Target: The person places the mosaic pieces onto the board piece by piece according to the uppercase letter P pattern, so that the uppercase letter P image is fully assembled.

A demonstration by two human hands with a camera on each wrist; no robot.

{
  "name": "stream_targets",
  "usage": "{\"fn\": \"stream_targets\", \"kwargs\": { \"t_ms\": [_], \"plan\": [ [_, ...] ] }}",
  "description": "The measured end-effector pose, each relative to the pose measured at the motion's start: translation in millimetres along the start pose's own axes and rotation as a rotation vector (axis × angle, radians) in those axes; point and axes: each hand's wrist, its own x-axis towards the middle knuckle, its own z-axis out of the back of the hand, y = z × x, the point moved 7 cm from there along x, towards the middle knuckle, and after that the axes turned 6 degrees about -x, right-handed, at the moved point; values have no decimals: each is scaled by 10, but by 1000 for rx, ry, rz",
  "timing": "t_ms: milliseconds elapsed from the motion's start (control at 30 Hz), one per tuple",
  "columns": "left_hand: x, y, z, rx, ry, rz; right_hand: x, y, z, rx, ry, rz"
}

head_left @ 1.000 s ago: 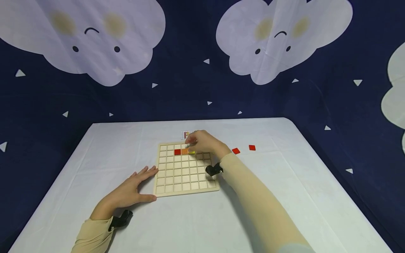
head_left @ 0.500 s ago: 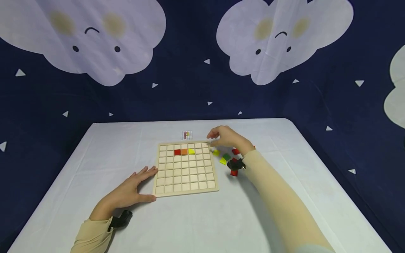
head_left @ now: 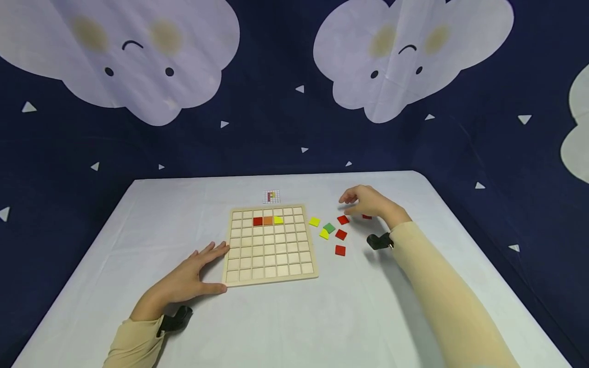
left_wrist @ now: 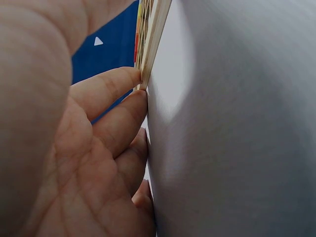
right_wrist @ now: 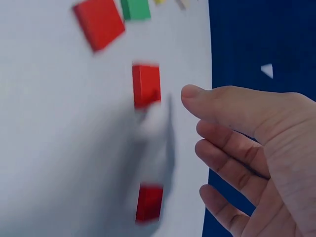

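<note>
Red tiles (head_left: 340,234) lie right of the wooden board (head_left: 270,251), whose edge the outspread left hand (head_left: 186,276) touches, while the empty, relaxed right hand (head_left: 369,202) hovers nearby, seemingly to fetch one, which calls for lowering and pinching.

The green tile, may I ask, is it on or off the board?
Off: the green tile lies on the table, right of the board.

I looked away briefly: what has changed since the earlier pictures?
The right hand let go of the flat yellow tile, now on the gridded wooden board, and moved right, near the loose red square tiles. The left hand stayed at the board's left edge; the orange square tile stayed put.
</note>
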Motion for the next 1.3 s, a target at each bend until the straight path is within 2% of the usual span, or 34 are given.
{"fn": "stream_targets", "kwargs": {
  "t_ms": [300,567,933,1300],
  "plan": [
    [-3,-3,0,-8,-3,-14,-200,-492,45,34,-10,-83],
    [-10,-5,-13,-19,0,-16,-326,-753,-24,95,-39,-83],
    [7,-21,3,-11,5,1,-391,-947,-38,190,-34,-170],
    [-1,-21,8,2,8,-3,-384,-1007,-84,277,-30,-208]
  ]
}}
